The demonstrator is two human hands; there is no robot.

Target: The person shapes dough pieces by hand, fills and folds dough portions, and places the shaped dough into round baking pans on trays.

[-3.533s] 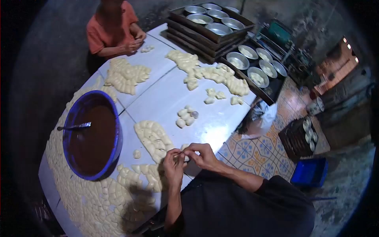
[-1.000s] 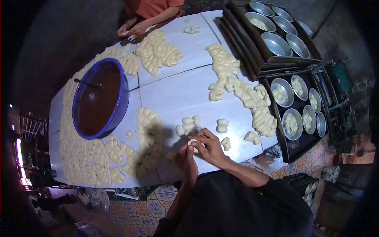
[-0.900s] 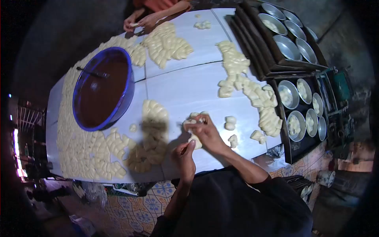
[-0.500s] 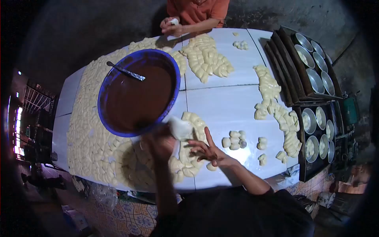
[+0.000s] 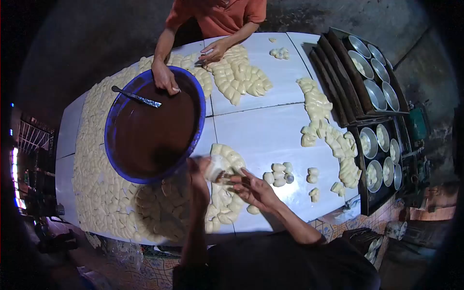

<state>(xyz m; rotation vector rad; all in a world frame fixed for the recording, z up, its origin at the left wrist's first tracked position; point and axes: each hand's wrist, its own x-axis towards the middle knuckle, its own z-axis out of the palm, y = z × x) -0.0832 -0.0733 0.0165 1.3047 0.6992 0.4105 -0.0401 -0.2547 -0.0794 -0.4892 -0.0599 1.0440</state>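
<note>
My left hand (image 5: 199, 183) holds a flattened piece of white dough (image 5: 212, 167), blurred by motion, near the rim of the blue basin (image 5: 111, 145). Brown filling (image 5: 224, 178) shows at the dough's right side. My right hand (image 5: 258, 191) is just to the right, its fingers apart and their tips close to the filling; whether they touch it is unclear. The basin holds a brown mass (image 5: 154, 130) and a spoon (image 5: 136, 97). Below my hands lie rows of filled dough pieces (image 5: 224, 200). Small dough balls (image 5: 279, 174) sit to the right.
Across the white table (image 5: 256, 130) a person in an orange shirt (image 5: 224, 19) reaches one hand (image 5: 165, 77) into the basin, the other over dough pieces (image 5: 239, 72). At the right are stacked dark trays (image 5: 338, 82) with metal pans (image 5: 374, 94). Dough pieces (image 5: 101, 179) cover the table's left side.
My hands were together working a dough piece; they parted, and the dough moved left to the basin. Brown filling now shows on it. The other person's hand has gone into the basin.
</note>
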